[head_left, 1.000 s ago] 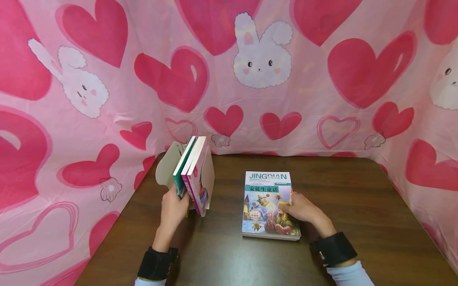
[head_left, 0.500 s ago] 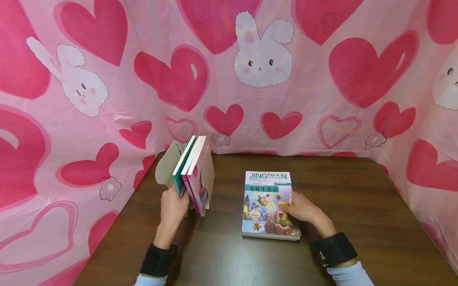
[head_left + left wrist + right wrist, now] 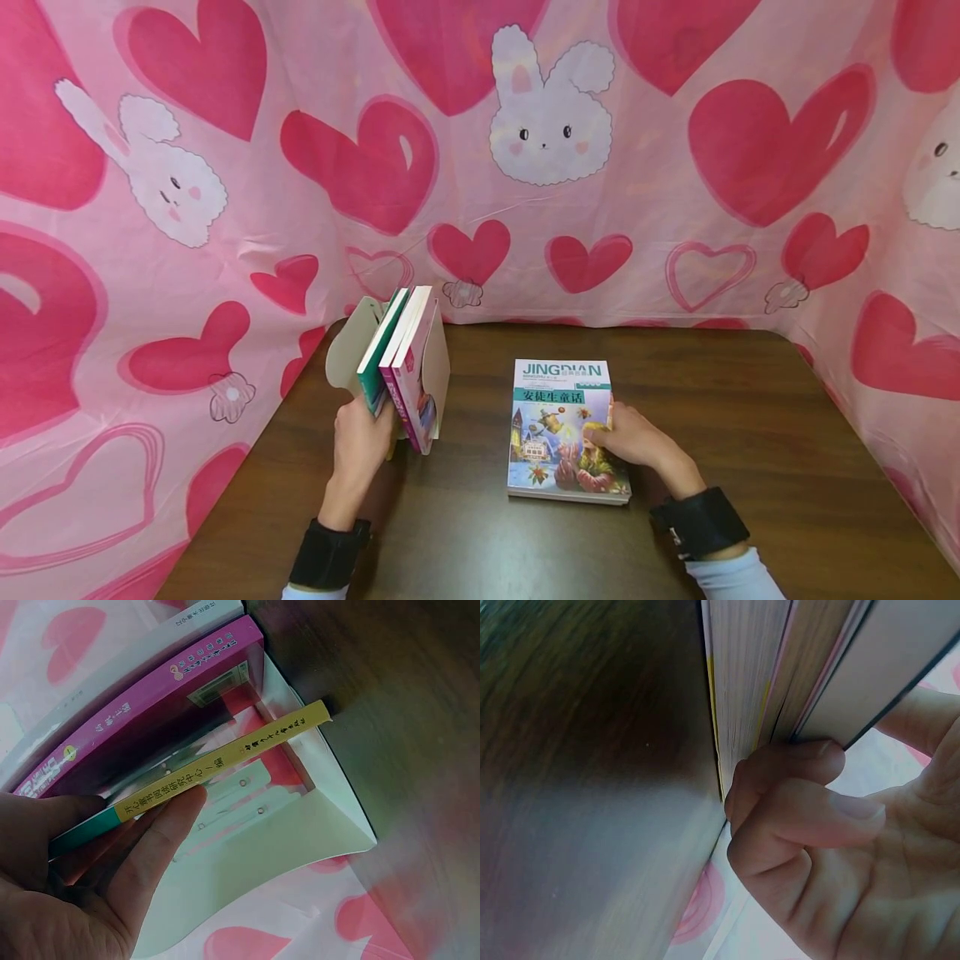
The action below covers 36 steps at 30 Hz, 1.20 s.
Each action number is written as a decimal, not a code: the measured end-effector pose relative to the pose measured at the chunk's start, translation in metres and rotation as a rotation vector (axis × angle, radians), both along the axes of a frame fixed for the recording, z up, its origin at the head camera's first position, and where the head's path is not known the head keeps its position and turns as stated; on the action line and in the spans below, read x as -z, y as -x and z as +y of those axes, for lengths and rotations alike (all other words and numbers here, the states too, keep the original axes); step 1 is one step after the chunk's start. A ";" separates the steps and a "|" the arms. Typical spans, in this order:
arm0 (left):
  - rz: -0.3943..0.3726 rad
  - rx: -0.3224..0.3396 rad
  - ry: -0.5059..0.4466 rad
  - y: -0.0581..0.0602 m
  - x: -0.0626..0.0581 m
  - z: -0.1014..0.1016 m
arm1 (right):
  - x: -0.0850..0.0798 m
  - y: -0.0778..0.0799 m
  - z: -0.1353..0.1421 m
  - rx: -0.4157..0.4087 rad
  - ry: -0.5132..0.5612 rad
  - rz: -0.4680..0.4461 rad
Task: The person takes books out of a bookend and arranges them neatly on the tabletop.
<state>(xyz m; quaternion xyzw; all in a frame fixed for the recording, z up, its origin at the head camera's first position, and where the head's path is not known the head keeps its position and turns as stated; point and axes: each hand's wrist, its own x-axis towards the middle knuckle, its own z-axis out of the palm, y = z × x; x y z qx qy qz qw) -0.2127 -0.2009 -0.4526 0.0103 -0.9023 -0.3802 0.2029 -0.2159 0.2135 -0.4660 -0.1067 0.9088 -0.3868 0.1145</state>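
In the head view, my left hand (image 3: 362, 442) pinches a thin book with a green cover (image 3: 384, 354) inside a pale bookend (image 3: 348, 346). The left wrist view shows its yellow and green spine (image 3: 225, 765) between thumb and fingers, with a gap between it and a purple-spined book (image 3: 142, 705). Beyond that stands a white-spined book (image 3: 124, 686). My right hand (image 3: 637, 437) grips the right edge of a flat stack of books (image 3: 558, 450), thumb over the illustrated top cover. In the right wrist view its curled fingers (image 3: 802, 817) lie against the page edges.
A dark wooden table (image 3: 480, 542) carries the bookend at the left and the stack near the middle. Pink cloth walls (image 3: 660, 183) with hearts and rabbits rise behind and on both sides.
The green book has shifted slightly left, away from the purple-spined book, together with my left hand. My right hand and the stack have stayed in place.
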 end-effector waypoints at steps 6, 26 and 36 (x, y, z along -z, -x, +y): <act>-0.008 0.007 -0.017 -0.006 -0.001 -0.002 | -0.001 0.000 -0.002 -0.010 -0.002 0.010; 0.030 -0.009 -0.021 -0.022 -0.005 -0.008 | -0.003 -0.002 -0.003 0.031 -0.020 -0.041; 0.013 -0.025 -0.020 -0.035 -0.014 -0.011 | -0.003 -0.002 -0.002 0.027 -0.013 -0.043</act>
